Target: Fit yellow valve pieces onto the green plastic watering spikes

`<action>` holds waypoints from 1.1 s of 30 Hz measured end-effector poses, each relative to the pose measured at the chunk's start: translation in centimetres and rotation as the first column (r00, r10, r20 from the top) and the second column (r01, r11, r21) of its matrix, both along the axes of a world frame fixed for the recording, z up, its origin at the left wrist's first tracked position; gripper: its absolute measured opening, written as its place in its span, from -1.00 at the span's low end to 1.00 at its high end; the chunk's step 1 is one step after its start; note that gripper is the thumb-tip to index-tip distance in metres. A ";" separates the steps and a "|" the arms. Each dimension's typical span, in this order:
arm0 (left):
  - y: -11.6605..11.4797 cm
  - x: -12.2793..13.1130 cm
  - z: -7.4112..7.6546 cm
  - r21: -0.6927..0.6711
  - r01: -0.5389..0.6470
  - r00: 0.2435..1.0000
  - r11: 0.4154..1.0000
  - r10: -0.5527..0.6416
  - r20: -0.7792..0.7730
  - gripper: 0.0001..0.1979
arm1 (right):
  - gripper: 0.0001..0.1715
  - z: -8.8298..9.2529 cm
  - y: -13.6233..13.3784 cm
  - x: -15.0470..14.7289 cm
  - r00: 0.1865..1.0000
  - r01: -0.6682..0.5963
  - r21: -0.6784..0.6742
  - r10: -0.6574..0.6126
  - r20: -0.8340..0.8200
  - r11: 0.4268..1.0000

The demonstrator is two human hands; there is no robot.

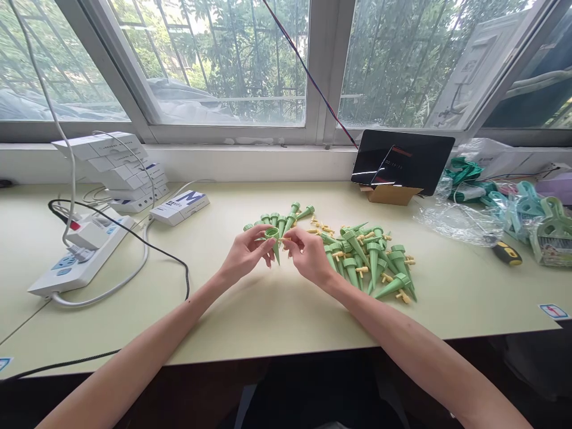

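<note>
My left hand (248,250) holds a green plastic watering spike (277,255), its open round top up and its tip pointing down, above the table. Against the spike's side, my right hand (310,256) pinches a small yellow valve (282,240); whether the valve is inside the spike's hole I cannot tell. Just behind my hands lie several green spikes without visible valves (292,214). Loose yellow valves (322,227) are scattered to their right. Beside my right hand is a heap of green spikes with yellow valves attached (373,256).
A power strip (84,256) with cables and stacked white boxes (129,173) stand left, one box (180,207) lying apart. A dark tablet (402,161) leans on a cardboard stand (391,195). Plastic wrap (460,220), a yellow-black tool (507,253) and large clips (554,217) are right.
</note>
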State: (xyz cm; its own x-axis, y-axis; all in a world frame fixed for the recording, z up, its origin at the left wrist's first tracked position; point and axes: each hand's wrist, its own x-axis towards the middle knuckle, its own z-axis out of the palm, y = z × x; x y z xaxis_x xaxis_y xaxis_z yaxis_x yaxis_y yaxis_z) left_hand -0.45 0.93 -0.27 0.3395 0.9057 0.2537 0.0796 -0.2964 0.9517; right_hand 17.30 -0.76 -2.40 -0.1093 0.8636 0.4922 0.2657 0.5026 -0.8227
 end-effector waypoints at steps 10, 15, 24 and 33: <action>-0.1 -0.2 0.2 -0.083 0.045 0.999 0.995 -0.045 0.002 -0.64 | -0.84 0.1 -0.2 -0.1 0.999 -0.037 0.010 0.037 0.009 0.999; 0.7 -0.3 -0.8 -0.203 0.099 0.993 0.974 -0.083 0.087 -0.64 | -0.84 0.1 -0.2 -0.2 1.000 -0.022 0.008 0.022 0.020 1.000; 0.5 -0.1 -0.3 -0.220 0.075 0.990 0.973 -0.045 0.137 -0.60 | -0.82 0.4 -0.4 -0.3 0.998 -0.020 -0.044 0.018 -0.055 0.999; 0.6 -0.2 -0.5 -0.194 0.087 0.986 0.977 -0.056 0.156 -0.64 | -0.76 0.1 -0.2 -0.5 0.981 -0.082 -0.138 0.055 -0.186 0.987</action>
